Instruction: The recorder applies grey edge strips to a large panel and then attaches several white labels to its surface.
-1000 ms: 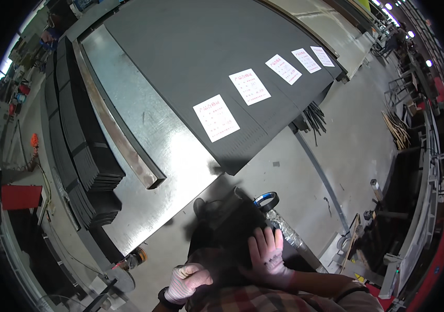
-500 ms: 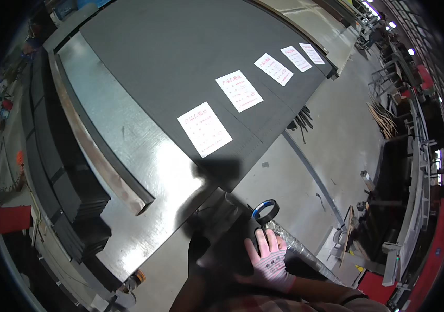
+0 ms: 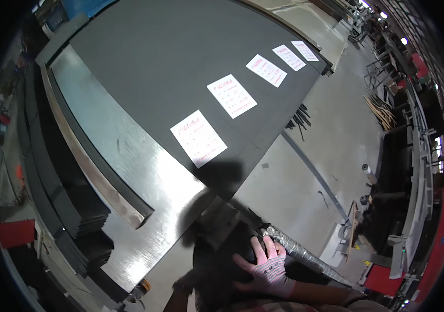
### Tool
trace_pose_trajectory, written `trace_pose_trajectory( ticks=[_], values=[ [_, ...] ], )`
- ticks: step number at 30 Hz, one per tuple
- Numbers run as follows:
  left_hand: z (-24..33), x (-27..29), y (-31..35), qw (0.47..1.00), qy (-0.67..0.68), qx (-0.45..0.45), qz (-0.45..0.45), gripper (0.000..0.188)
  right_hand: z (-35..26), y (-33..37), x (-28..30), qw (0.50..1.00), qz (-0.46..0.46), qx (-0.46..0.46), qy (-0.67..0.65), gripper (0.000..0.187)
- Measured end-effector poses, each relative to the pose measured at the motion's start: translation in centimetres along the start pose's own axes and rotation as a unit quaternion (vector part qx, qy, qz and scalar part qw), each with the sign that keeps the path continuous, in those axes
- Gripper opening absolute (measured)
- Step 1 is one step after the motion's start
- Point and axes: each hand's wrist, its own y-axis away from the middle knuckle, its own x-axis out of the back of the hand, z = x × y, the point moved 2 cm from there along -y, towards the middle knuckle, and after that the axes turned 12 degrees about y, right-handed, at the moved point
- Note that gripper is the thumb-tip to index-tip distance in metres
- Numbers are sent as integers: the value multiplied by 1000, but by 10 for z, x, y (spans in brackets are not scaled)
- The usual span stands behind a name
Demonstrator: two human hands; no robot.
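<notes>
My right hand, in a pink-and-white striped glove with bare fingertips, is at the lower middle, beside a silver-wrapped tube. Its fingers bend over something dark whose kind I cannot make out. Deep shadow covers my left hand at the lower left of my body, and its fingers do not show. Ahead of both hands lies a large dark grey sheet on a metal table. Several white printed cards lie in a row along the sheet's right side.
A stack of dark strips lies along the table's left side, next to a long brownish metal bar. Black strips stick out under the sheet's right edge. Wooden sticks and metal racks line the right.
The view has shifted slightly, and the cards appear a little lower and further left. A black tape roll with a blue inner ring, seen above my right fingers earlier, is out of sight now.
</notes>
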Motion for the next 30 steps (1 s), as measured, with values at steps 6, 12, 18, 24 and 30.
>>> trace_pose_trajectory(
  ticks=[6, 12, 18, 24, 30],
  values=[
    [111, -74, 40, 815, -579, -10, -21, 38, -2, 10, 14, 984, 98, 17, -145, 75],
    [142, -92, -41, 804, -533, -246, 93, 37, -9, -26, 51, 939, 82, 269, -199, 11],
    [123, -74, -77, 887, -348, -303, 10, 28, 90, -78, 46, 974, -156, 157, -60, 12],
    [121, -63, -91, 830, -419, -368, -1, 29, 165, -79, -45, 935, -183, -148, -267, 44],
    [215, -70, 16, 734, -417, -437, 310, 45, 175, -57, -34, 973, -120, -176, -93, 45]
  ],
)
